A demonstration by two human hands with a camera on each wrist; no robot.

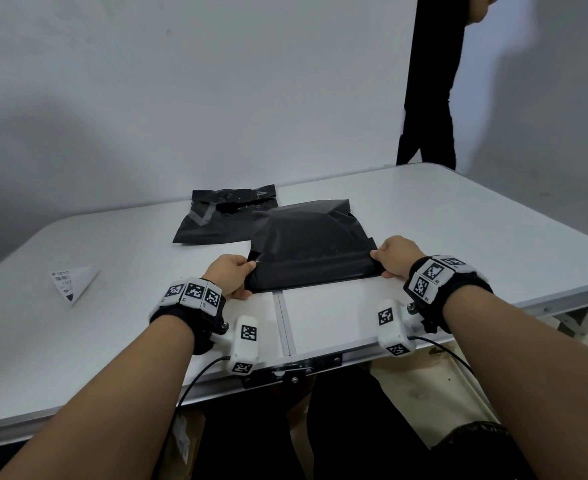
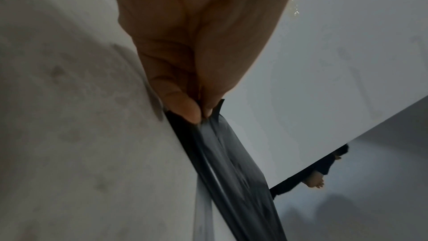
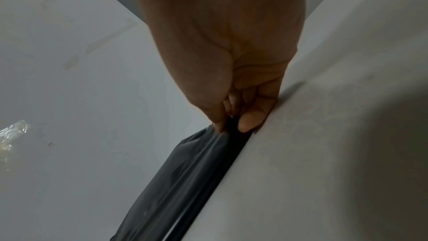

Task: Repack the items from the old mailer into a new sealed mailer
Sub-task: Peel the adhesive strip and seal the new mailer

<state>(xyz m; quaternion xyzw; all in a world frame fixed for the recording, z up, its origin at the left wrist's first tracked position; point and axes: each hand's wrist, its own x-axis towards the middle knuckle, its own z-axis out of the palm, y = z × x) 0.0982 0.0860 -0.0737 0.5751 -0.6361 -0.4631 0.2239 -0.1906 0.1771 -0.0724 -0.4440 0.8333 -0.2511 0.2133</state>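
A black new mailer lies flat in the middle of the white table, bulging slightly over what is inside. My left hand pinches its near left corner, thumb against fingers on the black film. My right hand pinches the near right corner, and the black film runs away from it along the tabletop. Behind it, partly under its far left side, lies the old black mailer, crumpled, with clear tape and a torn top.
A folded white paper with a printed label lies at the left of the table. The table's centre seam and latch run toward me. A person in black stands beyond the far right corner. A wall stands behind the table.
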